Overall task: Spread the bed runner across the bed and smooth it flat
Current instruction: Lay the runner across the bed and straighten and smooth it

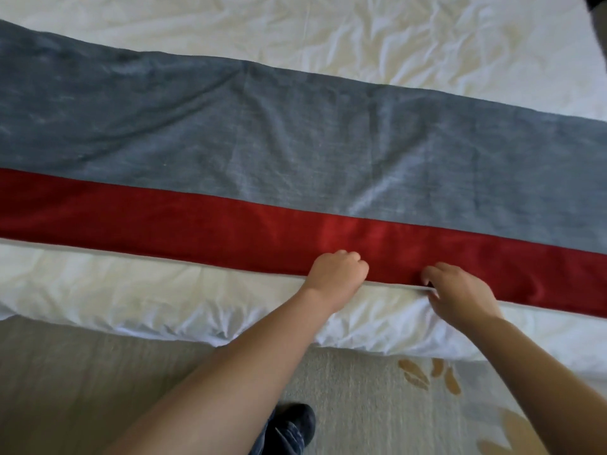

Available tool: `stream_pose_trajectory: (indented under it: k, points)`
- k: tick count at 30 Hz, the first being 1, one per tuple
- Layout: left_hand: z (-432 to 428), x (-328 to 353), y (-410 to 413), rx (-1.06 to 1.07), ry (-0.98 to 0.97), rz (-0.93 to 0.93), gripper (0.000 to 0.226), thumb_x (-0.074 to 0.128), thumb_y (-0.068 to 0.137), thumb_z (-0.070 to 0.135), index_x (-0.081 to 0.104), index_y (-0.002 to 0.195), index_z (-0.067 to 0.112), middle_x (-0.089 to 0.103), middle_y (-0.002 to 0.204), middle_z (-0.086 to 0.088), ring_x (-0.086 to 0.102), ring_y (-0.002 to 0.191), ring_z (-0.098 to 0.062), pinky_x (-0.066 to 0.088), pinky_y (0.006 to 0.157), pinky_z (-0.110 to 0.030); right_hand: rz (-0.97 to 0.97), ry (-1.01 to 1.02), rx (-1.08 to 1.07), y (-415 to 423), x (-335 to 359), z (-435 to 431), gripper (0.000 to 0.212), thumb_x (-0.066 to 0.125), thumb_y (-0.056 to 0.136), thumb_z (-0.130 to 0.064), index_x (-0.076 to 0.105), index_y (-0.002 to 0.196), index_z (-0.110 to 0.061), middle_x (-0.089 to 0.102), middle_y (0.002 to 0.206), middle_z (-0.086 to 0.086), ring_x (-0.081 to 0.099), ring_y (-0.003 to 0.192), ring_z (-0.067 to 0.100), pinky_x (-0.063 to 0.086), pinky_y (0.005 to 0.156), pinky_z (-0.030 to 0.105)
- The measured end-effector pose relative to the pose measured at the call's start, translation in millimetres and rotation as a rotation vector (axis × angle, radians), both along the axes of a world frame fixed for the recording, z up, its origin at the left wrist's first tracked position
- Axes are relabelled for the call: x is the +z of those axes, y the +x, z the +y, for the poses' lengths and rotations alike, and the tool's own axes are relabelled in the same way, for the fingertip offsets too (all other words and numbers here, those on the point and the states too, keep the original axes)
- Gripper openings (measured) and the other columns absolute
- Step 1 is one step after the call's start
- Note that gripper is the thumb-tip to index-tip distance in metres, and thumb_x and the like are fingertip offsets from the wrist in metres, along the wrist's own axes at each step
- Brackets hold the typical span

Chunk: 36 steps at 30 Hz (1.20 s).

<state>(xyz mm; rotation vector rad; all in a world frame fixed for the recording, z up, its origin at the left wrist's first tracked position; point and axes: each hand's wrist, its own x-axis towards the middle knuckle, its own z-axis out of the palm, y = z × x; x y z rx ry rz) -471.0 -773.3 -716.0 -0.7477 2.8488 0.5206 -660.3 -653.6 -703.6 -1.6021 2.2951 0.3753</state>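
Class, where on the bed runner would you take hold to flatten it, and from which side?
Grip the bed runner at its near red edge from the carpet side, where left hand and right hand hold it. That hem lies straight; creases sit in the grey band beyond, so pulling toward you likely flattens them.

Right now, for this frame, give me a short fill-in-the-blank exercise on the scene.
The left hand and right hand hold the bed runner by its ___ band. The runner lies across ___ bedding. A dark ___ rests on the carpet.
Missing: red; white; shoe.
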Motion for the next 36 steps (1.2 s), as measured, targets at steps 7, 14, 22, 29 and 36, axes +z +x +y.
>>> stream_pose_trajectory:
  k: [7,14,22,29,36]
  points:
    - [32.0,-1.9,-59.0,-0.076,-0.035,0.030,0.010,0.058,0.086,0.002,0.062,0.090,0.010,0.059,0.095,-0.005,0.057,0.087,-0.025,0.035,0.059,-0.032,0.086,-0.052,-0.035,-25.4,-2.2,27.2,0.013,0.059,0.086,-0.021,0.066,0.095,-0.026,0.060,0.088,-0.008,0.059,0.084,0.014,0.048,0.055,0.028]
    - [51.7,-11.6,-64.8,-0.048,0.012,0.065,0.015,0.050,0.082,-0.003,0.058,0.079,0.009,0.059,0.087,-0.005,0.056,0.080,-0.026,0.033,0.056,-0.031,0.079,-0.014,0.032,-25.0,-5.9,52.0,0.021,0.053,0.085,-0.011,0.069,0.094,-0.022,0.062,0.088,-0.007,0.059,0.084,0.016,0.052,0.063,0.031]
    - [76.1,-4.5,-96.7,-0.045,0.024,0.086,0.013,0.054,0.088,0.005,0.066,0.094,0.010,0.061,0.091,-0.003,0.058,0.085,-0.024,0.041,0.059,-0.031,0.235,0.002,-0.028,-60.9,2.3,72.8,0.017,0.069,0.068,0.003,0.069,0.076,-0.012,0.062,0.071,0.002,0.059,0.067,0.024,0.039,0.048,0.027]
    - [85.7,5.6,-122.7,-0.102,0.049,0.026,0.022,0.051,0.072,-0.015,0.061,0.082,0.003,0.058,0.086,-0.010,0.056,0.081,-0.029,0.034,0.057,-0.031,0.295,0.189,-0.037,-76.1,-1.7,89.4,0.027,0.056,0.079,-0.005,0.065,0.094,-0.026,0.062,0.091,-0.009,0.061,0.085,0.012,0.043,0.061,0.022]
    - [39.7,-3.2,-60.9,-0.068,0.039,0.141,0.029,0.058,0.089,0.035,0.062,0.109,0.015,0.061,0.103,0.001,0.056,0.094,-0.020,0.051,0.072,-0.035,0.185,0.004,-0.077,-42.2,8.5,61.6,0.033,0.061,0.081,-0.035,0.066,0.109,-0.019,0.066,0.094,-0.002,0.063,0.085,0.020,0.048,0.063,0.028]
